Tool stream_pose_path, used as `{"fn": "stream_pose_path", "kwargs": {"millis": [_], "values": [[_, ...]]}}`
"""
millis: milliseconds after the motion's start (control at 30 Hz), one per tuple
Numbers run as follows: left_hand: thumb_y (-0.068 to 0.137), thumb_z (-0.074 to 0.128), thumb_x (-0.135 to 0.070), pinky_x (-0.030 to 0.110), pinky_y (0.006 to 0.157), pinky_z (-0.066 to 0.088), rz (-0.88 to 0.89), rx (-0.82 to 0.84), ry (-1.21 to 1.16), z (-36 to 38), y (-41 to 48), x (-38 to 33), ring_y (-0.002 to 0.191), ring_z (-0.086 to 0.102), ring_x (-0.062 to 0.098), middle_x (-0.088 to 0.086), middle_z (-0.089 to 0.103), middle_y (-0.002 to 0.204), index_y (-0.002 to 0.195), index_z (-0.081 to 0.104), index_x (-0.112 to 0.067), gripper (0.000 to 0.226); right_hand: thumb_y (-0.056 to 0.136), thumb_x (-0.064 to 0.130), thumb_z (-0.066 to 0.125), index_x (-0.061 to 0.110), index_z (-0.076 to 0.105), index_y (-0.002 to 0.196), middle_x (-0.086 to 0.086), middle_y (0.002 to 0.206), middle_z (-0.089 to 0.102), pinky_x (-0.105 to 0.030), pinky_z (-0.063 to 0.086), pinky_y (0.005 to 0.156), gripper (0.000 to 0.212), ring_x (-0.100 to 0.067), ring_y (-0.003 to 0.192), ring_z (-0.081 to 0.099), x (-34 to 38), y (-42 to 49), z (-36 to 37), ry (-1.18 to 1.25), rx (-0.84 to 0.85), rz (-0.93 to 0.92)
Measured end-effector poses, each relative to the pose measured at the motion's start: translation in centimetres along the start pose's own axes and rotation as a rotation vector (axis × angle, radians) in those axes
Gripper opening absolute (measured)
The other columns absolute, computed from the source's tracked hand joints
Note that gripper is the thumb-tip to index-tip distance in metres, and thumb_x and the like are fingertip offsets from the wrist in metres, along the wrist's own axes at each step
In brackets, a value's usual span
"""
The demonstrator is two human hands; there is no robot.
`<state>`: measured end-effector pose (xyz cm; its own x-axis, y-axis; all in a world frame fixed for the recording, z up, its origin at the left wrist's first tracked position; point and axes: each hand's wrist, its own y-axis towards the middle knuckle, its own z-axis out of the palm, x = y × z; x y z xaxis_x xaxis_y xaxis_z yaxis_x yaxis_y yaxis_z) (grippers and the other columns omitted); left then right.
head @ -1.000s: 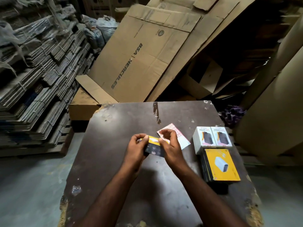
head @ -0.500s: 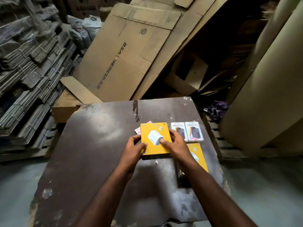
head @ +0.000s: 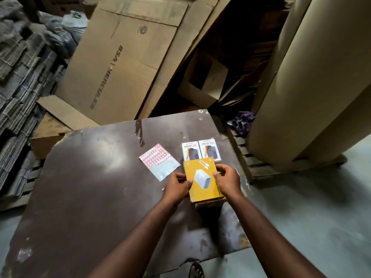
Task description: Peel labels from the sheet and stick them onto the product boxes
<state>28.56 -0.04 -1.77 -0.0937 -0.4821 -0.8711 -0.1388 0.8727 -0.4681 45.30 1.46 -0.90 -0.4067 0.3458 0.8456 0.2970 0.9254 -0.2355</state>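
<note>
A yellow product box (head: pixel 202 179) with a white charger printed on it is held face up between both hands, on or just above another yellow box (head: pixel 208 205) whose edge shows beneath. My left hand (head: pixel 176 187) grips its left edge. My right hand (head: pixel 228 179) grips its right edge. The label sheet (head: pixel 159 160), pink-printed with a bare grey part, lies flat on the dark table (head: pixel 90 187) to the left of the boxes. Two white product boxes (head: pixel 200 150) lie side by side just behind the yellow one.
Flattened cardboard sheets (head: pixel 124 63) lean behind the table. Bundled cardboard stacks (head: pixel 18 87) fill the left. A large brown paper roll (head: pixel 313 81) stands on a wooden pallet (head: pixel 261 165) at the right. The table's right edge runs close to the boxes.
Both hands have carried the yellow box rightward from over the label sheet onto the stack by the white boxes. The label sheet is now uncovered.
</note>
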Motion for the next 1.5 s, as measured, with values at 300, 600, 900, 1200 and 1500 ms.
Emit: {"fn": "stream_pose_path", "kwargs": {"millis": [300,600,900,1200,1500], "values": [[0.087,0.07,-0.015,0.052,0.085,0.058,-0.064,0.004,0.067,2.7,3.6,2.9,0.097,0.068,0.025,0.009,0.064,0.104,0.096,0.051,-0.017,0.02,0.093,0.006,0.063,0.005,0.067,0.12,-0.012,0.121,0.069,-0.023,0.04,0.084,0.028,-0.027,0.11,0.064,-1.9,1.9,0.1,-0.04,-0.005,0.134],[0.081,0.074,-0.023,0.048,0.085,0.059,-0.021,0.01,0.161,3.7,4.8,3.3,0.096,0.068,0.022,0.002,0.066,0.104,0.094,0.052,-0.024,0.026,0.086,0.005,0.058,0.011,0.066,0.113,-0.008,0.116,0.07,-0.031,0.047,0.084,0.029,-0.027,0.103,0.064,-1.9,3.0,0.4,-0.019,-0.055,0.222],[0.084,0.075,-0.014,0.047,0.083,0.06,-0.037,0.043,0.134,3.3,4.8,3.1,0.098,0.068,0.023,0.006,0.065,0.107,0.097,0.053,-0.021,0.026,0.091,0.005,0.05,0.01,0.046,0.125,-0.012,0.123,0.06,-0.029,0.037,0.073,0.034,-0.025,0.092,0.052,-1.9,3.3,0.7,-0.065,0.011,0.272],[0.083,0.07,0.001,0.048,0.086,0.059,-0.037,0.113,0.09,2.5,4.3,2.8,0.107,0.064,0.026,0.01,0.061,0.115,0.111,0.052,-0.016,0.037,0.089,0.007,0.051,0.01,0.051,0.119,-0.014,0.121,0.062,-0.032,0.042,0.075,0.03,-0.03,0.1,0.057,-1.6,3.0,1.3,-0.113,0.0,0.278],[0.09,0.066,-0.005,0.04,0.086,0.054,-0.026,0.135,0.008,-3.9,3.9,1.8,0.088,0.059,0.017,0.006,0.057,0.105,0.121,0.05,-0.013,0.036,0.088,0.024,0.059,0.004,0.044,0.134,-0.019,0.137,0.05,-0.048,0.038,0.102,0.052,-0.037,0.13,0.045,1.7,0.8,4.5,-0.481,-0.246,0.033]]}}
